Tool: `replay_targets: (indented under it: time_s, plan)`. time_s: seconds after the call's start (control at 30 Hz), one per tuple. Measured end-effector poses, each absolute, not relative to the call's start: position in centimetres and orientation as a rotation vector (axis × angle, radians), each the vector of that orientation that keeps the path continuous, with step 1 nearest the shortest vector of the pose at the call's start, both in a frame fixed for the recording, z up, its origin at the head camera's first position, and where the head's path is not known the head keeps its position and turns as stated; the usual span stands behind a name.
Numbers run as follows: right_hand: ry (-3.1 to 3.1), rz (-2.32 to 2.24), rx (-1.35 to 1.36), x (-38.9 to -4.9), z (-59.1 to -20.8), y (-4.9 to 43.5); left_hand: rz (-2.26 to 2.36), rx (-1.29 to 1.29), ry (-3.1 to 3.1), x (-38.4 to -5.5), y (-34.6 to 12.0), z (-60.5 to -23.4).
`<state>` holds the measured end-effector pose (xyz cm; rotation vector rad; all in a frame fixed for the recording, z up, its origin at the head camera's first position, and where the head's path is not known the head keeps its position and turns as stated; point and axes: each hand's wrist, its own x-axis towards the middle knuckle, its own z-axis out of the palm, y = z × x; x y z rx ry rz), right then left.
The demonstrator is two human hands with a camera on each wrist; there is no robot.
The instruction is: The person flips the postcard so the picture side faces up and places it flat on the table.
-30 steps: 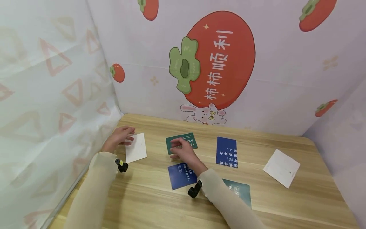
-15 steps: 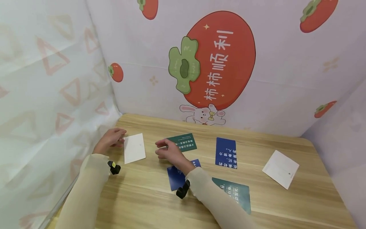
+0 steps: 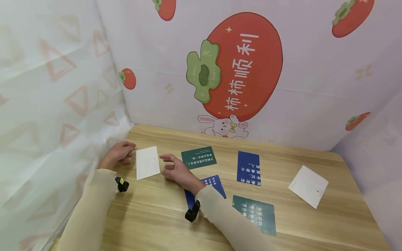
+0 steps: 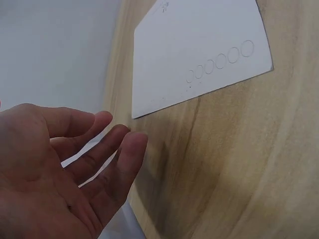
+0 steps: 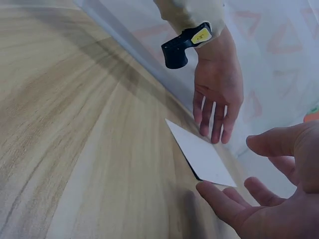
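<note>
– Where's the white card (image 3: 147, 162)?
– Left of the frame's centre, flat on your counter (image 3: 150, 223), between your left hand (image 3: 118, 154) and your right hand (image 3: 179, 171).
– Are you gripping it?
– No: both are empty, fingers loosely bent, just beside its edges.
– Why placed so?
– Probably so both sides are within your reach; the blue card (image 3: 248, 168), centre right, lies well apart, perhaps to avoid overlapping.
</note>
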<state>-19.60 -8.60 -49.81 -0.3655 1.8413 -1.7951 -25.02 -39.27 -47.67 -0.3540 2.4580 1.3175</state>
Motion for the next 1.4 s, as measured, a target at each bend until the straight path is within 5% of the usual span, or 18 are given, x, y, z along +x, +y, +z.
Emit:
replay_targets:
  time_s: [0.6, 1.4]
  plan:
    - [2.718, -1.041, -0.869, -18.1, -52.7, -11.5, 1.537, -0.389, 2.42, -24.7, -39.0, -50.0]
    - [2.899, -0.847, -0.873, -18.3, -53.7, -12.5, 1.615, -0.5, 2.493, -24.5, -38.2, -51.5]
